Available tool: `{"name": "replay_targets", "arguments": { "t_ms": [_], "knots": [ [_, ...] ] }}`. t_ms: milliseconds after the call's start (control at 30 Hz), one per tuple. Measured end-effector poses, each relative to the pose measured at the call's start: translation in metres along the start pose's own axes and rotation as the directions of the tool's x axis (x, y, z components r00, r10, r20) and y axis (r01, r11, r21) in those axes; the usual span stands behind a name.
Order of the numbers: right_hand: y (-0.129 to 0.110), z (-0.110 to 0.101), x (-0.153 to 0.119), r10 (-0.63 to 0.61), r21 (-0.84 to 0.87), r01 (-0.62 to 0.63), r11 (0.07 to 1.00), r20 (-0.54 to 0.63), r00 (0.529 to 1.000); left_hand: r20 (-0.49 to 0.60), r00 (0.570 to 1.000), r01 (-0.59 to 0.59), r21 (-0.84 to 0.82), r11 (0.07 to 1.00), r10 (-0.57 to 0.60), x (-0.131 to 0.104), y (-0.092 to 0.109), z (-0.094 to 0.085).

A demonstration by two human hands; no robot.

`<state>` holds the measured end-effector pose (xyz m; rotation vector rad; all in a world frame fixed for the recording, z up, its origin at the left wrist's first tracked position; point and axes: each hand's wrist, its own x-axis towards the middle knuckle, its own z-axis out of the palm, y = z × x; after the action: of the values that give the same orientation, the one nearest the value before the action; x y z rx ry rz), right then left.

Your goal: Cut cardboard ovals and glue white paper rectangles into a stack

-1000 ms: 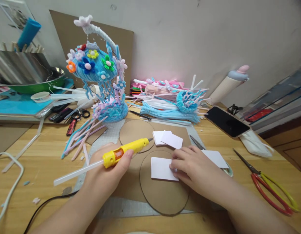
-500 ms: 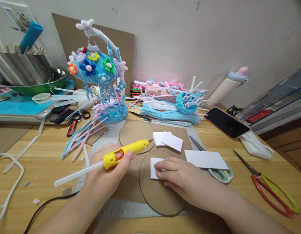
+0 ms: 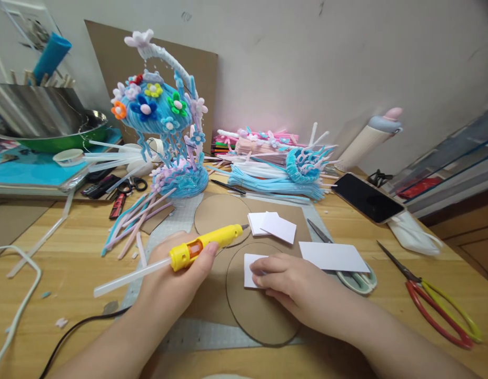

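My left hand [image 3: 175, 273] is wrapped round a yellow hot glue gun [image 3: 206, 245], its nozzle pointing right. A translucent glue stick [image 3: 131, 276] sticks out of its rear end. My right hand [image 3: 289, 281] has its fingertips bunched on a small white card [image 3: 249, 273], which lies on a cardboard circle [image 3: 263, 321]. The fingers hide the card's right part. Just beyond lie several stacked white cards [image 3: 281, 227], close to the nozzle. Behind them is a second cardboard circle [image 3: 220, 210]. A larger white card [image 3: 332, 256] rests over green-handled scissors [image 3: 358, 283].
Red-and-yellow-handled scissors [image 3: 437, 310] and a phone [image 3: 368, 197] lie at right. A pipe-cleaner flower lamp [image 3: 160, 113] stands at the back left, with pipe-cleaner bundles [image 3: 275, 181] beside it. A black cord [image 3: 78, 326] runs near my left forearm. A metal pot [image 3: 38, 110] stands far left.
My left hand and the glue gun have shifted very slightly to the right. My right fingertips are drawn in a little more on the small card. The view has moved slightly.
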<state>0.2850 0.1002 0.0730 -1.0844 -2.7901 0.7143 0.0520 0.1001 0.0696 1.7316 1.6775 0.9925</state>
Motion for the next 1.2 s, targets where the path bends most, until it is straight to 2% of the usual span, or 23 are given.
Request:
{"name": "replay_targets", "arguments": {
  "t_ms": [333,433,500,533,567,600,633,667,767,833,933,1000,1067,1100,1133,1200],
  "knots": [
    [0.0,0.001,-0.001,-0.01,0.025,0.011,1.0,-0.034,0.999,-0.032,0.998,0.046,-0.031,0.998,-0.047,0.0,-0.007,0.003],
    [0.008,-0.004,-0.007,-0.066,0.08,0.067,0.995,-0.02,0.998,-0.026,0.998,0.052,-0.024,0.998,-0.053,0.0,-0.008,0.002],
    [0.022,-0.007,-0.01,-0.061,0.141,0.079,0.987,-0.129,0.99,-0.024,0.998,0.057,-0.016,0.998,-0.058,0.0,-0.008,0.001],
    [0.031,-0.008,-0.01,0.001,0.164,0.042,0.986,-0.252,0.968,-0.025,0.998,0.057,-0.01,0.998,-0.058,0.0,-0.008,0.001],
    [0.042,-0.007,-0.01,0.107,0.177,-0.036,0.984,-0.414,0.904,-0.022,0.998,0.054,-0.005,0.999,-0.054,0.0,-0.008,0.001],
    [0.053,-0.006,-0.008,0.204,0.189,-0.122,0.974,-0.516,0.832,-0.018,0.999,0.047,-0.003,0.999,-0.047,0.0,-0.008,0.0],
    [0.064,-0.004,-0.006,0.257,0.197,-0.175,0.965,-0.558,0.789,-0.005,0.999,0.036,-0.003,0.999,-0.036,0.0,-0.007,0.0],
    [0.073,-0.002,-0.004,0.291,0.203,-0.212,0.956,-0.573,0.766,0.013,1.0,0.021,-0.002,1.0,-0.021,0.0,-0.006,0.0],
    [0.09,0.004,0.003,0.358,0.249,-0.262,0.932,-0.547,0.756,0.067,0.997,-0.037,0.024,0.999,0.036,0.0,-0.001,-0.001],
    [0.09,0.005,0.005,0.391,0.301,-0.264,0.916,-0.533,0.75,0.081,0.994,-0.072,0.049,0.996,0.068,-0.001,0.003,-0.001],
    [0.077,0.001,0.003,0.438,0.422,-0.22,0.88,-0.54,0.719,0.081,0.995,-0.055,0.021,0.998,0.053,-0.003,0.006,-0.001],
    [0.062,-0.004,0.001,0.462,0.522,-0.158,0.838,-0.526,0.714,0.072,0.997,-0.024,-0.018,1.0,0.025,-0.006,0.007,-0.002],
    [0.046,-0.008,-0.002,0.481,0.667,-0.07,0.742,-0.456,0.749,0.059,0.998,0.003,-0.05,0.999,0.0,-0.008,0.006,-0.003],
    [0.039,-0.009,-0.002,0.494,0.781,-0.018,0.625,-0.377,0.784,0.057,0.998,0.013,-0.071,0.997,-0.009,-0.009,0.005,-0.004],
    [0.032,-0.009,-0.003,0.501,0.914,0.045,0.403,-0.262,0.825,0.063,0.998,0.022,-0.109,0.994,-0.015,-0.011,0.005,-0.005],
    [0.02,-0.007,-0.003,0.435,0.994,0.1,-0.046,-0.071,0.898,0.108,0.994,0.035,-0.223,0.974,-0.011,-0.012,0.004,-0.006]
  ]
}}
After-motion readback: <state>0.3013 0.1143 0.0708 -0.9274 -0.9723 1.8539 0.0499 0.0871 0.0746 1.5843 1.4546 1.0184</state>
